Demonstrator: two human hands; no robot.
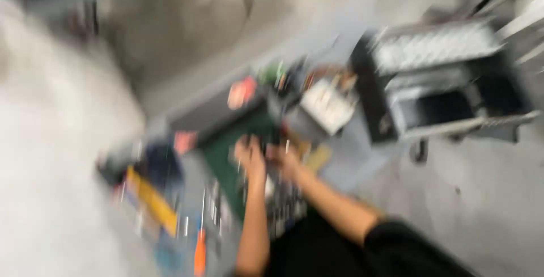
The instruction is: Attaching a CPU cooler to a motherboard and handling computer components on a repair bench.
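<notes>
A dark green mat (235,152), an orange-handled screwdriver (199,254), a yellow strip (152,200), a black-and-grey cart (436,78).

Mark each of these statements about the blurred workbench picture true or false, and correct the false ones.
1. Both hands meet over a green mat. True: the left hand and right hand are close together there.
2. An orange-handled tool lies near the lower edge. True.
3. The metal cart stands on the picture's left. False: it stands at the right.
4. The person wears long white sleeves. False: the forearms are bare, with a black sleeve at the right upper arm.
5. What the hands hold is clear. False: blur hides it.
</notes>
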